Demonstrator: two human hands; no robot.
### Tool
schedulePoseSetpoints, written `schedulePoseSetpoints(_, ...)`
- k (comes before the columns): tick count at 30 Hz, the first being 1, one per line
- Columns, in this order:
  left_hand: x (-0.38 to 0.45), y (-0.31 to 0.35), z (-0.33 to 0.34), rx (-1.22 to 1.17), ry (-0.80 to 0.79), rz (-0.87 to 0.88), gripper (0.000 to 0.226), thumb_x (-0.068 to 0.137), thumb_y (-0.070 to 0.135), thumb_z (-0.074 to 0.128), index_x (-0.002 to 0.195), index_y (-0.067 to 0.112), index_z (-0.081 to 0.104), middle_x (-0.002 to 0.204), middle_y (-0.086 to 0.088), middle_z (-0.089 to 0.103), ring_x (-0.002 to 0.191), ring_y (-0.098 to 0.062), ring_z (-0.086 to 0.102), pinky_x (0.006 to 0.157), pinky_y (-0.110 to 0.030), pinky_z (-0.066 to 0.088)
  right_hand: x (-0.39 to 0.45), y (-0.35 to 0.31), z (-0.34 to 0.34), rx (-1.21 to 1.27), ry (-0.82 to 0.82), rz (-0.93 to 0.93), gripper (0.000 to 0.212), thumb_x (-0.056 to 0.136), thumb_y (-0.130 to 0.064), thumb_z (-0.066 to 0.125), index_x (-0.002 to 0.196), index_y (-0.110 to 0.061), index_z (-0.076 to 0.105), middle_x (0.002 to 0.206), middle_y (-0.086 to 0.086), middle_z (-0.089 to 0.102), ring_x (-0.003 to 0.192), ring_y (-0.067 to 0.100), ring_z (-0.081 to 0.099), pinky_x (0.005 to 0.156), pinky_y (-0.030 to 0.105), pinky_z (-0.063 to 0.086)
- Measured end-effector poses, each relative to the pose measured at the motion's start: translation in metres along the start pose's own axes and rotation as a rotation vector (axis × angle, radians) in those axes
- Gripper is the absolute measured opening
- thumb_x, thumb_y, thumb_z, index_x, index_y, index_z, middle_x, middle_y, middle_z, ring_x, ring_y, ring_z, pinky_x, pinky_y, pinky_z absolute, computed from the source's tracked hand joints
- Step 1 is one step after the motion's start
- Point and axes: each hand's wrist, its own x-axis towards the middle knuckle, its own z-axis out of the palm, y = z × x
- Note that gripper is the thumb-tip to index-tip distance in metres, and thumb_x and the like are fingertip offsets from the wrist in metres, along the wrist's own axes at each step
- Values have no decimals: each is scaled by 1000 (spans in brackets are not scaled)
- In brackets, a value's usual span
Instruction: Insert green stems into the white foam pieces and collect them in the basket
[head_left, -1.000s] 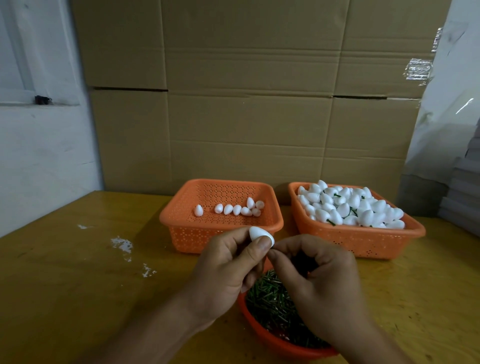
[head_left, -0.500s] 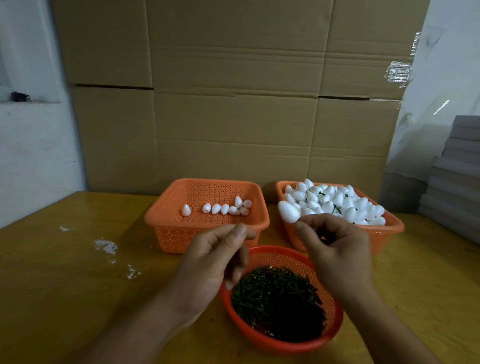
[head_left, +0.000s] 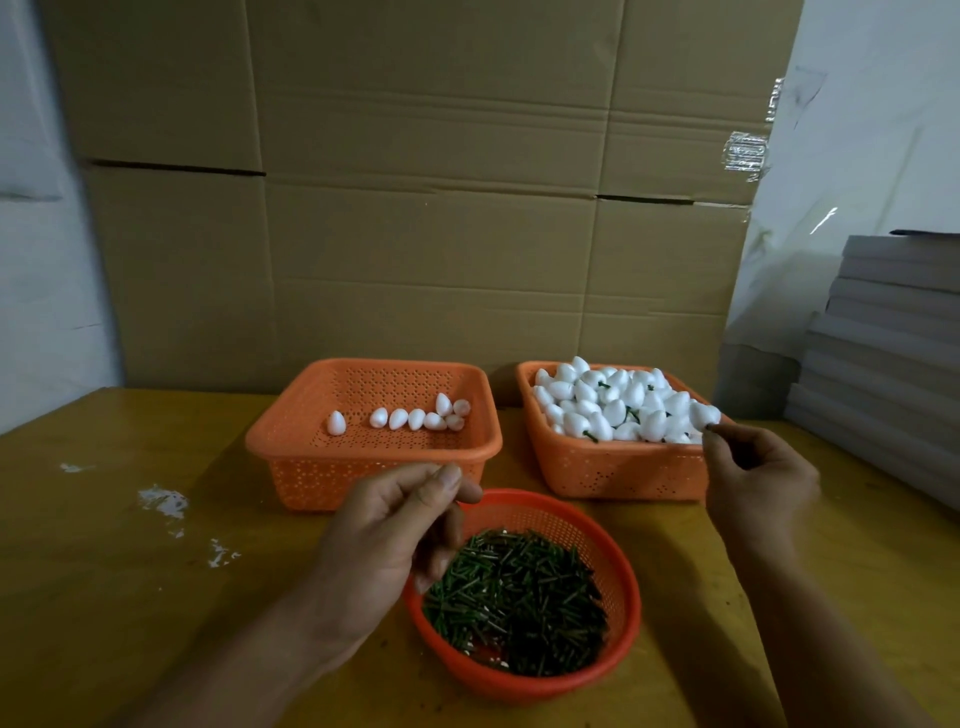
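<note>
White foam piece (head_left: 704, 414) hangs from my right hand (head_left: 756, 480), fingertips pinched on what I take to be its stem, too small to see, right at the near-right rim of the heaped right basket (head_left: 623, 475) at two o'clock. If I let go here it could strike the rim or roll off the mound onto the wooden table (head_left: 130, 597); the pile sits above the walls already. My left hand (head_left: 389, 535) hovers at six o'clock beside the round stem basket (head_left: 524, 597), fingers loosely curled with thumb near forefinger, holding nothing I can see. Reaching carelessly for the left basket (head_left: 374, 431) at twelve o'clock, with its few plain pieces, I might knock the stems over.
</note>
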Motion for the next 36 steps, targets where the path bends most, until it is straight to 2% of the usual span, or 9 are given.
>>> schedulePoseSetpoints(4, -1, 0, 0, 6, -10, -10, 36, 84, 46, 60, 89, 13, 73, 69, -7, 56, 53, -14, 50, 44, -21, 38, 5, 4, 2, -107, 15, -78, 16, 90, -12, 69, 104, -17, 77, 85, -6, 69, 79, 12, 65, 77, 34, 55)
schedulePoseSetpoints(9, 0, 0, 0, 4, 0, -24, 37, 82, 48, 63, 88, 13, 74, 68, -7, 56, 52, -14, 50, 43, -21, 38, 8, 10, 5, -293, -3, -314, 15, 88, -5, 68, 100, -8, 77, 90, 9, 72, 79, 26, 62, 71, 42, 53)
schedulePoseSetpoints(15, 0, -1, 0, -2, -4, -24, 38, 84, 49, 71, 88, 12, 73, 68, -6, 56, 51, -13, 50, 43, -21, 37, 9, 19, 5, -463, -1, -373, 16, 88, 0, 66, 100, -2, 77, 97, 18, 72, 92, 37, 57, 74, 33, 37)
schedulePoseSetpoints(20, 0, -1, -1, -6, -3, -22, 35, 86, 48, 70, 88, 13, 74, 67, -6, 57, 51, -13, 50, 43, -21, 38, 10, 16, 3, -536, -28, -287, 22, 94, -4, 59, 111, -3, 73, 105, 19, 68, 103, 37, 51, 80, 36, 39)
schedulePoseSetpoints(23, 0, -1, -2, -3, -8, -21, 36, 80, 47, 63, 89, 13, 74, 68, -5, 57, 52, -13, 50, 43, -21, 38, 9, 18, 1, -546, -36, -228, 25, 96, -6, 57, 116, -6, 72, 111, 19, 66, 108, 35, 49, 83, 38, 40)
schedulePoseSetpoints(26, 0, -1, -2, 2, -11, -25, 35, 87, 48, 69, 88, 13, 73, 68, -5, 57, 52, -13, 50, 43, -21, 38, 10, 21, 4, -586, -51, -213, 29, 97, -8, 54, 122, -9, 70, 117, 18, 61, 113, 34, 44, 87, 42, 43)
schedulePoseSetpoints(28, 0, -2, -2, 4, -16, -26, 34, 84, 46, 65, 88, 13, 73, 68, -5, 57, 52, -13, 50, 44, -21, 38, 10, 22, 5, -641, -77, -175, 34, 97, -11, 53, 127, -12, 67, 123, 17, 55, 119, 34, 39, 91, 46, 44)
schedulePoseSetpoints(33, 0, -1, -3, 16, -25, -32, 36, 81, 47, 65, 89, 13, 73, 69, -5, 57, 53, -13, 50, 44, -21, 38, 11, 22, 4, -785, -208, -125, 48, 91, -16, 58, 139, -15, 56, 143, 18, 41, 129, 41, 30, 102, 53, 39)
schedulePoseSetpoints(36, 0, -1, -3, 19, -18, -21, 34, 86, 45, 68, 89, 11, 73, 68, -6, 57, 52, -14, 50, 43, -21, 38, 10, 18, 3, -757, -156, -140, 48, 88, -15, 62, 136, -14, 57, 144, 20, 40, 129, 43, 30, 102, 54, 37)
